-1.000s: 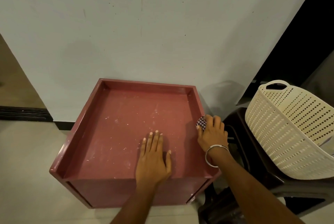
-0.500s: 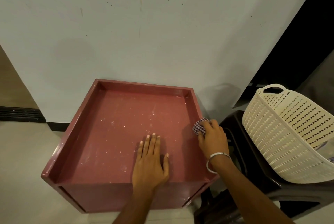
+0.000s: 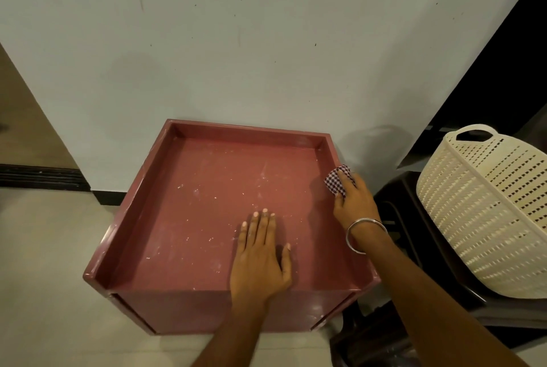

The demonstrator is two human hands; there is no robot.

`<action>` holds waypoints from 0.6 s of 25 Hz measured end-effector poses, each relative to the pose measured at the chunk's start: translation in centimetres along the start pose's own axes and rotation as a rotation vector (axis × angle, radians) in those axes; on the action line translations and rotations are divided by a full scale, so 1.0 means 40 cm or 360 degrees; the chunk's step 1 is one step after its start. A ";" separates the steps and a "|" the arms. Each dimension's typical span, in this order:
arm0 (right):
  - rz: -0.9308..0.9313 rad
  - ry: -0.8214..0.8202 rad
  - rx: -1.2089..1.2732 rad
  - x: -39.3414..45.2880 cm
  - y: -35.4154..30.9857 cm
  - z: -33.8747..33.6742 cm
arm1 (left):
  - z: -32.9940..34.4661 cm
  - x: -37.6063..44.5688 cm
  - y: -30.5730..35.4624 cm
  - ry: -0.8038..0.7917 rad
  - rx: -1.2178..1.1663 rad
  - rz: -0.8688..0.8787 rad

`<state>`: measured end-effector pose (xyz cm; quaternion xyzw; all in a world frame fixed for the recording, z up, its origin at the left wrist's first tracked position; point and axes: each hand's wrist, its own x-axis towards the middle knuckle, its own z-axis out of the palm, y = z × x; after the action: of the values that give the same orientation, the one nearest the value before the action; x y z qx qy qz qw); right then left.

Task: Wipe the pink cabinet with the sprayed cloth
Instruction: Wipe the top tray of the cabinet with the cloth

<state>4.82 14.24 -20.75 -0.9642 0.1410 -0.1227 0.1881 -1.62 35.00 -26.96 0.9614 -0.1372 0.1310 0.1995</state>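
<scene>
A cream perforated plastic basket (image 3: 485,212) is seen at the right edge on a dark stool (image 3: 414,248), beside the pink tray-topped cabinet (image 3: 207,218) set against a pale wall (image 3: 236,55) on a beige floor (image 3: 44,248). The left hand (image 3: 260,260) is laid flat, fingers spread, on the speckled top at lower centre. The right hand (image 3: 355,203) is pressed closed over a small checked cloth (image 3: 336,181) on the cabinet's right rim.

Cabinet (image 3: 207,203): no text or label readable.
Basket (image 3: 488,212): no brand legible; possibly too small to tell.
Wall (image 3: 266,41): no signs.

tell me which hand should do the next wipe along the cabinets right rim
Right. The right hand already presses the checked cloth against the pink cabinet's right rim. The left hand lies flat and empty on the top, bracing it.
</scene>
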 end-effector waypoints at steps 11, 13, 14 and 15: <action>-0.0002 0.0044 -0.0149 0.067 0.000 0.023 | -0.002 0.001 0.002 -0.0022 -0.0003 -0.0008; 0.0012 0.0035 -0.0110 0.107 -0.007 0.039 | -0.001 0.000 0.003 -0.0033 -0.0002 -0.0005; 0.0017 0.0028 -0.0103 0.127 -0.010 0.044 | 0.000 0.000 0.003 -0.0037 -0.0003 -0.0006; 0.0018 0.0020 -0.0099 0.143 -0.011 0.049 | 0.003 0.000 0.002 -0.0035 -0.0006 -0.0008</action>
<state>10.82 13.45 -21.31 -0.9680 0.1514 -0.1232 0.1580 -1.64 34.89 -27.02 0.9627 -0.1372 0.1195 0.2002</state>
